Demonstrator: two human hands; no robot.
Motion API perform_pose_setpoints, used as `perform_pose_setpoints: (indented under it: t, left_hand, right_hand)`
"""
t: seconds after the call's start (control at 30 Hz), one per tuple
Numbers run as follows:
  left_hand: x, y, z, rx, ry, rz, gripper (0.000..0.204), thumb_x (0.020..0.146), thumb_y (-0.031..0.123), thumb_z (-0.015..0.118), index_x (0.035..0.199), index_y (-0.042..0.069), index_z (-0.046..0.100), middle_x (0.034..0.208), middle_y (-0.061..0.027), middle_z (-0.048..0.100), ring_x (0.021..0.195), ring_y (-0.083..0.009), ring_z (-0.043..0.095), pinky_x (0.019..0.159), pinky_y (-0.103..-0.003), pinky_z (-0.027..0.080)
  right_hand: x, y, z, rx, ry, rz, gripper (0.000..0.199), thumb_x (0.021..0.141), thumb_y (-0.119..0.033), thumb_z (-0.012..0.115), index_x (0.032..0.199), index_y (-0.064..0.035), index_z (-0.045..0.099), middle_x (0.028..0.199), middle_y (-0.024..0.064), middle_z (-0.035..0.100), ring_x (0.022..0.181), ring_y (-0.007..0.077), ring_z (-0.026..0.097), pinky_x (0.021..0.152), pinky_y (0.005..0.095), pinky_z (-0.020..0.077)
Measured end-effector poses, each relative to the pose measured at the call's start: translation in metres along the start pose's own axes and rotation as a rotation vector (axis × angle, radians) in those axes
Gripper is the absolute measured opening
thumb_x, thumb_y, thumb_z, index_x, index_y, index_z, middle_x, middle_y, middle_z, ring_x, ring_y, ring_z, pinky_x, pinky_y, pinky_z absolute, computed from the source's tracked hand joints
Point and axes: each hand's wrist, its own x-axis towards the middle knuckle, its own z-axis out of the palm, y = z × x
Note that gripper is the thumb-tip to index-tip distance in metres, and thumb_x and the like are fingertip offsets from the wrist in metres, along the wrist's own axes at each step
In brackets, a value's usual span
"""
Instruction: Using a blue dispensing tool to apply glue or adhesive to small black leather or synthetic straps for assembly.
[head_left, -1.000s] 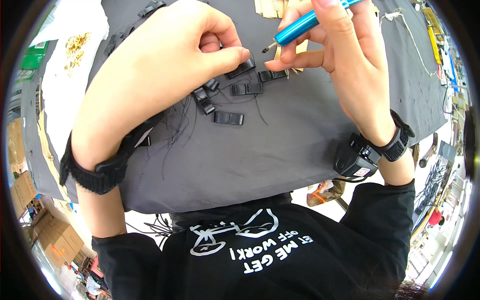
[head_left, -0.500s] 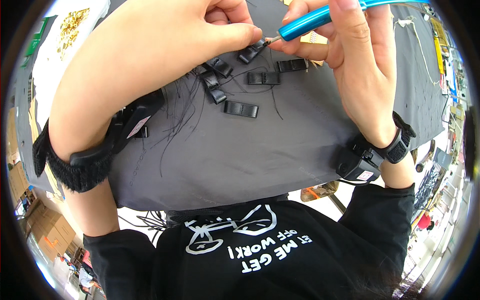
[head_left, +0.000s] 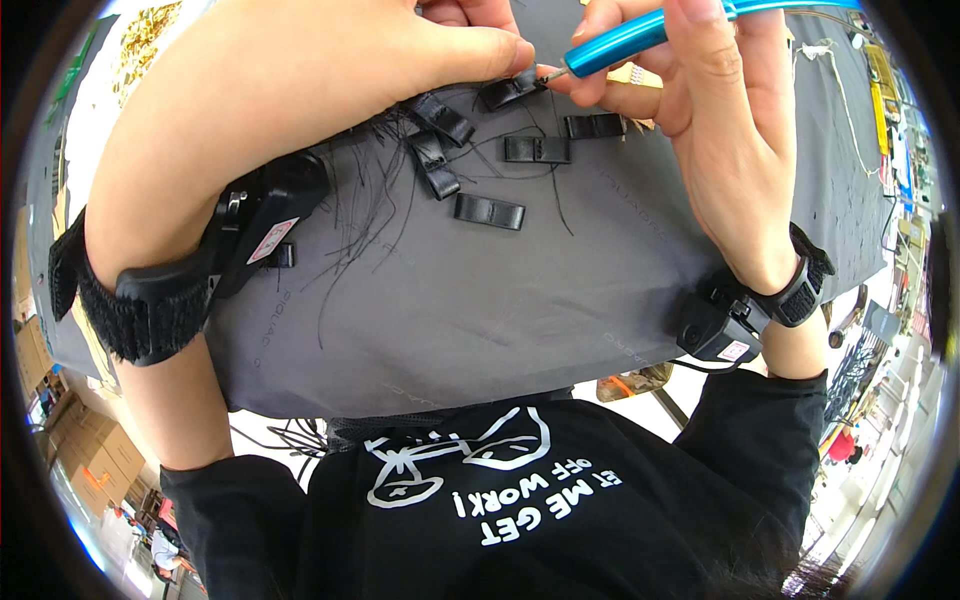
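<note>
At twelve o'clock, the blue tool point(head_left: 620, 42) your right hand point(head_left: 715, 115) grips has reached the loop point(head_left: 512, 91) your left hand point(head_left: 400, 60) pinches; work seems on.

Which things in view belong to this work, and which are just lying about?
In use:
- blue pen-shaped tool, in right grip
- black loop, at left grip
- other black loops on cloth, probably

Apparently lying about:
- white cord, right
- gold-coloured pieces, upper left
- cardboard boxes, lower left

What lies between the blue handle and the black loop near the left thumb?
In the head view, a thin metal tip, with a right-hand fingertip close by it.
</note>
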Motion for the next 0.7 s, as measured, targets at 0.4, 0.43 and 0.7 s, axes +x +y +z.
perform_pose_setpoints:
  t: [0.4,0.43,0.7]
  left_hand:
    - [0.0,0.003,-0.011,-0.103,-0.106,-0.146,0.027,0.097,0.02,0.069,0.09,-0.005,0.072,0.062,-0.0005,0.058,0.055,-0.0061,0.048,0.051,-0.026,0.039]
    - [0.0,0.002,-0.01,-0.08,-0.102,-0.151,0.026,0.097,0.02,0.069,0.09,-0.005,0.072,0.061,-0.0007,0.058,0.055,-0.0062,0.047,0.051,-0.026,0.038]
    - [0.001,0.005,-0.01,-0.083,-0.094,-0.146,0.026,0.097,0.019,0.067,0.088,-0.006,0.071,0.058,0.0006,0.053,0.053,-0.0063,0.043,0.051,-0.028,0.036]
  right_hand:
    - [0.004,0.003,0.005,-0.179,0.002,0.007,0.022,0.111,-0.026,0.048,0.117,-0.0078,0.037,0.095,0.011,0.067,0.08,0.0143,0.07,0.071,0.0276,0.0622]
    - [0.005,0.004,0.006,-0.177,-0.002,0.01,0.022,0.111,-0.026,0.048,0.117,-0.0078,0.037,0.095,0.011,0.067,0.08,0.0143,0.07,0.071,0.0276,0.0622]
    - [0.003,0.003,0.004,-0.235,-0.005,-0.02,0.024,0.11,-0.025,0.05,0.12,-0.007,0.038,0.096,0.0091,0.066,0.079,0.0126,0.069,0.07,0.0248,0.0604]
